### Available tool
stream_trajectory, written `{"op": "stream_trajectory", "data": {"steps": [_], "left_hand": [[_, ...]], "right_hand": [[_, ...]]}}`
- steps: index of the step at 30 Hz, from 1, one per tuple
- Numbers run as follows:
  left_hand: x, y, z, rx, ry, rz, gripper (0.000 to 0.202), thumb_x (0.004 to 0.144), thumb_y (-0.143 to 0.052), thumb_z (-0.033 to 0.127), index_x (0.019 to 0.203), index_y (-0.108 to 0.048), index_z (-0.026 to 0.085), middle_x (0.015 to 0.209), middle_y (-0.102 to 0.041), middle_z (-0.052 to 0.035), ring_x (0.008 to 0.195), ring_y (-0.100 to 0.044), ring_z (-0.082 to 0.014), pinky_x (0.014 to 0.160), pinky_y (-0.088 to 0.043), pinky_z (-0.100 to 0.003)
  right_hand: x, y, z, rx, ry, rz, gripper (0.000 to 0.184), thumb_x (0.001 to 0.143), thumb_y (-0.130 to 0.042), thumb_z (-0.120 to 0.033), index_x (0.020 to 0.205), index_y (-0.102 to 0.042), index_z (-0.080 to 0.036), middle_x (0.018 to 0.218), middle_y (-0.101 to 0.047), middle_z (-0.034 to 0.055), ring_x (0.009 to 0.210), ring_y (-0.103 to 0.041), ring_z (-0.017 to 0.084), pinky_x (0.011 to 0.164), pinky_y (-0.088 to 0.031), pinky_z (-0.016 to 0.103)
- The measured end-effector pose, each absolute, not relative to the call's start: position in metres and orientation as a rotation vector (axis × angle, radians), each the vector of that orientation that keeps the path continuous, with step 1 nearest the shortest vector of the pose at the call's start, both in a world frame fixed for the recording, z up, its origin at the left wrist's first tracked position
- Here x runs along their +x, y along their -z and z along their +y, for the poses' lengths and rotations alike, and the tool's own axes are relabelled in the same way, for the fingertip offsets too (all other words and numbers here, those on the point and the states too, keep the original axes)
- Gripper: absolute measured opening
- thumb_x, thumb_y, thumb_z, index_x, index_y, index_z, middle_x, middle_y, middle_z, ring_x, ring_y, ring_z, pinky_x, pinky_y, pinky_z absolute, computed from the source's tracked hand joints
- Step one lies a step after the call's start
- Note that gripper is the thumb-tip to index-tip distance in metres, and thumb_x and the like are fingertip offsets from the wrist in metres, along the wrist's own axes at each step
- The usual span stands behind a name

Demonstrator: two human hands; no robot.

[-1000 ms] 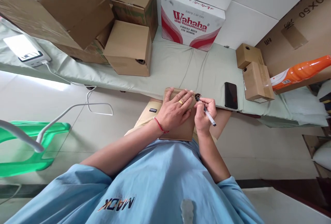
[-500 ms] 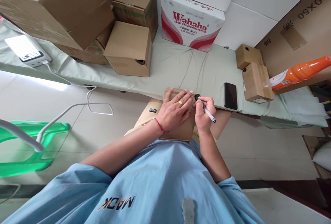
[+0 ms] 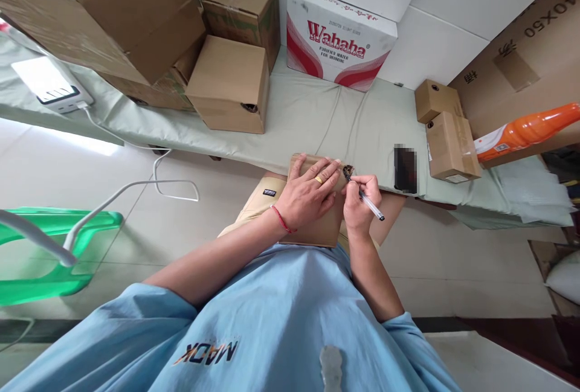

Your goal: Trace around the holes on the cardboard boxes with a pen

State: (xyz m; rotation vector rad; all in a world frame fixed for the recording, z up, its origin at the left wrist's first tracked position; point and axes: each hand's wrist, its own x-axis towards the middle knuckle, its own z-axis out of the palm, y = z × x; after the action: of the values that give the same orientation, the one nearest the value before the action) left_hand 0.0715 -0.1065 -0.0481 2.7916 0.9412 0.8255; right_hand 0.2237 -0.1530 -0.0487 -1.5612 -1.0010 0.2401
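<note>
A small brown cardboard box (image 3: 317, 232) rests on my lap, against the edge of a bench covered in pale green cloth (image 3: 308, 120). My left hand (image 3: 310, 192) lies flat on top of the box with its fingers spread, a gold ring on one finger and a red cord at the wrist. My right hand (image 3: 360, 205) is closed around a white pen (image 3: 370, 205), whose tip touches a dark mark (image 3: 348, 170) at the box's far right corner.
On the bench stand several cardboard boxes (image 3: 229, 84), a red and white Wahaha carton (image 3: 339, 38), two small boxes (image 3: 446, 135) and a dark phone (image 3: 405, 168). An orange bottle (image 3: 528, 129) lies at right. A green stool (image 3: 49, 256) and white cable (image 3: 136, 183) are on the floor at left.
My right hand has shifted the pen slightly, its rear end now lower and farther right. The left hand stays flat on the box.
</note>
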Motion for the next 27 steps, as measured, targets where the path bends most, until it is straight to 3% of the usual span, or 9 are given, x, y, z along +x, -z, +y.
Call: {"op": "stream_trajectory", "data": {"steps": [10, 21, 27], "left_hand": [[0.071, 0.046, -0.106, 2.791, -0.831, 0.927, 0.048, 0.109, -0.05, 0.029, 0.154, -0.061, 0.016, 0.166, -0.057, -0.0137, 0.151, -0.057, -0.038, 0.131, -0.023, -0.072], [0.073, 0.048, -0.107, 2.795, -0.869, 0.946, 0.044, 0.11, -0.05, 0.029, 0.15, -0.064, 0.019, 0.164, -0.06, -0.0117, 0.15, -0.058, -0.036, 0.133, -0.023, -0.069], [0.072, 0.047, -0.108, 2.787, -0.851, 0.954, 0.044, 0.111, -0.048, 0.029, 0.151, -0.064, 0.019, 0.165, -0.059, -0.012, 0.151, -0.058, -0.0352, 0.133, -0.023, -0.069]], "right_hand": [[0.227, 0.052, -0.16, -1.457, -0.263, -0.926, 0.007, 0.091, -0.058, -0.026, 0.096, -0.062, -0.023, 0.068, -0.066, -0.0045, 0.059, -0.063, 0.014, 0.062, -0.052, 0.027], [0.228, 0.045, -0.143, -1.5, -0.285, -1.073, 0.013, 0.095, -0.064, -0.035, 0.098, -0.065, -0.023, 0.08, -0.073, -0.0007, 0.072, -0.07, 0.016, 0.072, -0.057, 0.03], [0.229, 0.042, -0.143, -1.48, -0.262, -1.021, 0.009, 0.094, -0.062, -0.031, 0.097, -0.064, -0.023, 0.074, -0.069, -0.0024, 0.068, -0.068, 0.015, 0.069, -0.055, 0.029]]}}
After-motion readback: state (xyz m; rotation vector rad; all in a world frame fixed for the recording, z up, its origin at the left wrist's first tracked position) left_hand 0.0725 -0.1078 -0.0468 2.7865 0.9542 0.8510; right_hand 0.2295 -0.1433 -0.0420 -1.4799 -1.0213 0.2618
